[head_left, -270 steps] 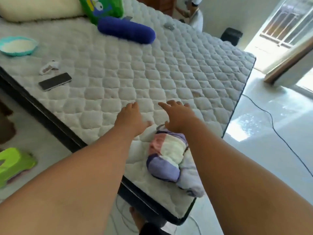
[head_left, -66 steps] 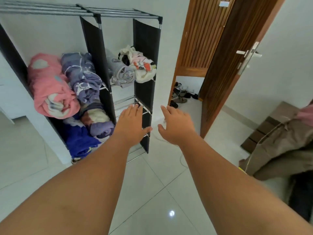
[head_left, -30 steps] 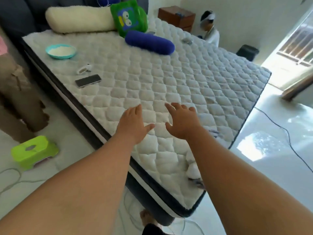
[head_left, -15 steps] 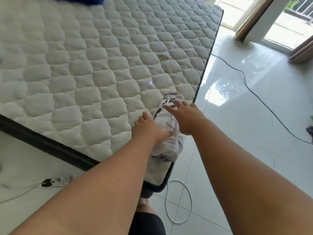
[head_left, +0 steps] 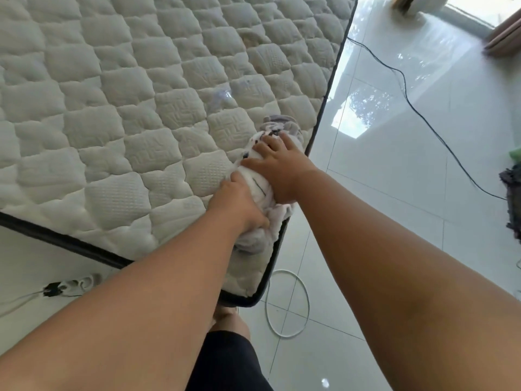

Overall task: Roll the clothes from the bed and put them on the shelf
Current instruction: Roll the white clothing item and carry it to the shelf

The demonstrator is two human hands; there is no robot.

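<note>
A rolled white and grey garment lies along the right edge of the quilted white mattress, near its front corner. My left hand grips the near part of the roll, fingers curled into the cloth. My right hand presses down on the far part, fingers spread over it. The grey far end of the roll sticks out beyond my right fingers. The shelf is out of view.
The mattress's dark border runs along the right edge, with glossy white floor tiles beyond. A black cable crosses the floor. A white cable loop lies by the bed corner, a plug strip at left.
Both hands have closed down on the roll: the left now grips its near part and the right lies flat on top. The view has moved closer to the bed corner.
</note>
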